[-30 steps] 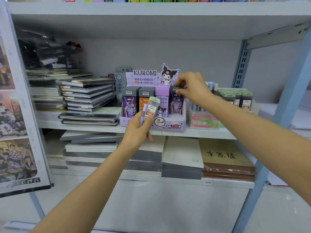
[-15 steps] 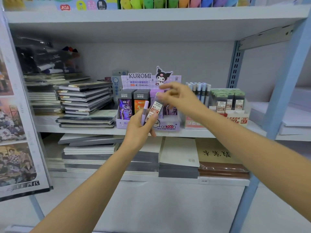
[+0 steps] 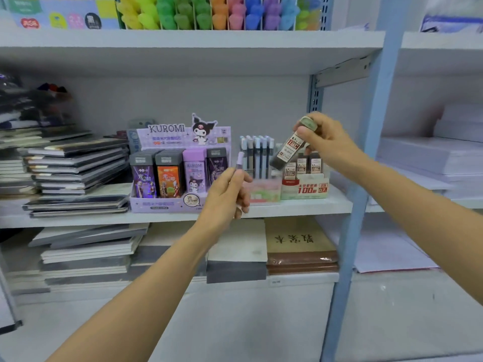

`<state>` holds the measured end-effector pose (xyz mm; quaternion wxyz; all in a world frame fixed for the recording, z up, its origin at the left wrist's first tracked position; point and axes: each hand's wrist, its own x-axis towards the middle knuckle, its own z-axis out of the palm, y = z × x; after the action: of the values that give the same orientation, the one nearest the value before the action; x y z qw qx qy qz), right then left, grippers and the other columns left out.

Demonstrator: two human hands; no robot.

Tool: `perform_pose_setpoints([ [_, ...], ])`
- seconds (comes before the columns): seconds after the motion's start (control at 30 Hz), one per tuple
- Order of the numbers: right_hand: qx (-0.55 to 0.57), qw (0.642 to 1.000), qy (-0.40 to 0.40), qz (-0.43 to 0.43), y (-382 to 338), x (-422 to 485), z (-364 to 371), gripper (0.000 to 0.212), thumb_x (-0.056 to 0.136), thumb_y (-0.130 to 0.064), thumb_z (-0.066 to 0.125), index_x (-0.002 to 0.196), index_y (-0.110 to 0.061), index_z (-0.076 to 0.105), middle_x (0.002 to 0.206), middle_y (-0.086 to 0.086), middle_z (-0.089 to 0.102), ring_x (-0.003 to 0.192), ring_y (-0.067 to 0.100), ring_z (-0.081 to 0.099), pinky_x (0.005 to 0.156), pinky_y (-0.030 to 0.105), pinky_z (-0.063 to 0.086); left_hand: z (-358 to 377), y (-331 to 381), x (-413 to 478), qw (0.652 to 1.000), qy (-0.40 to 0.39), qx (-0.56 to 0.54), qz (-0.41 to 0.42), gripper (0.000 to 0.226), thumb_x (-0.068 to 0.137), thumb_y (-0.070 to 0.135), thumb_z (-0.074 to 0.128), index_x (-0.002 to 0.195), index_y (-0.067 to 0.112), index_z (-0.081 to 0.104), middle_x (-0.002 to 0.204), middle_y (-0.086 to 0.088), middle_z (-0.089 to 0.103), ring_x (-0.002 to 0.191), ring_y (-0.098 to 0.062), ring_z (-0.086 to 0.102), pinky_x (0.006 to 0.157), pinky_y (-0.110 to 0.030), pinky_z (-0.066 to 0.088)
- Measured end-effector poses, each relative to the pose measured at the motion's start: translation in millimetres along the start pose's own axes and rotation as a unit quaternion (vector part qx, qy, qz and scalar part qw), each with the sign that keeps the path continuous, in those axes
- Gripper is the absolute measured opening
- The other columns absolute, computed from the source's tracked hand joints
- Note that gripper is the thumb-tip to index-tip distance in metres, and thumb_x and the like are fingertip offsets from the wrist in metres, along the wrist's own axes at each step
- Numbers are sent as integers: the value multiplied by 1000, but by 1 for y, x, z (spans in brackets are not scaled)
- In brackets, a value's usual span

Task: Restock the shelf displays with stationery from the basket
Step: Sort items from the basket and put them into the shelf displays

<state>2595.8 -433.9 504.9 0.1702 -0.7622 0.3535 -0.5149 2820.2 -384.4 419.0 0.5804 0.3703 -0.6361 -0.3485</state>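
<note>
My right hand (image 3: 325,142) pinches the green-capped top of a dark lead-refill case (image 3: 290,150) with a red and white label, tilted above the green refill display box (image 3: 304,188) on the middle shelf. My left hand (image 3: 226,197) grips a slim lilac pen (image 3: 239,163) upright in front of the pink pen display (image 3: 261,190). The purple Kuromi display box (image 3: 180,176) of lead cases stands to the left of both hands. No basket is in view.
Stacks of dark notebooks (image 3: 75,165) fill the left of the middle shelf (image 3: 300,209). Paper pads and a brown book (image 3: 300,244) lie on the shelf below. A blue upright post (image 3: 366,165) stands at the right, with white paper stacks beyond it. Coloured highlighters line the top shelf.
My right hand took the green-capped refill case from my left hand and carried it right, over the green display box. My left hand shifted right and now holds only the lilac pen.
</note>
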Motion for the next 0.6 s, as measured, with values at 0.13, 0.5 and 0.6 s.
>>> perform_pose_setpoints([
  [0.13, -75, 997, 6, -34, 22, 7, -27, 6, 98, -15, 52, 99, -13, 58, 93, 2, 61, 87, 18, 63, 66, 23, 56, 26, -2, 5, 1000, -20, 0, -23, 28, 105, 30, 38, 96, 13, 58, 58, 5, 34, 45, -6, 29, 39, -14, 25],
  [0.5, -176, 983, -45, -12, 61, 14, -44, 14, 98, -21, 53, 104, -9, 58, 94, 3, 64, 86, 21, 65, 74, 37, 57, 48, -5, 12, 998, -44, 5, -33, 22, 104, 28, 39, 105, 18, 59, 58, 8, 43, 48, -7, 34, 41, -16, 28],
  [0.6, -171, 982, -77, -6, 59, 19, -44, 13, 97, -23, 54, 102, -12, 59, 94, -1, 64, 87, 13, 64, 73, 30, 56, 49, -8, 13, 998, -48, -7, -47, 21, 104, 25, 40, 107, 18, 60, 60, 6, 44, 48, -7, 34, 42, -18, 29],
])
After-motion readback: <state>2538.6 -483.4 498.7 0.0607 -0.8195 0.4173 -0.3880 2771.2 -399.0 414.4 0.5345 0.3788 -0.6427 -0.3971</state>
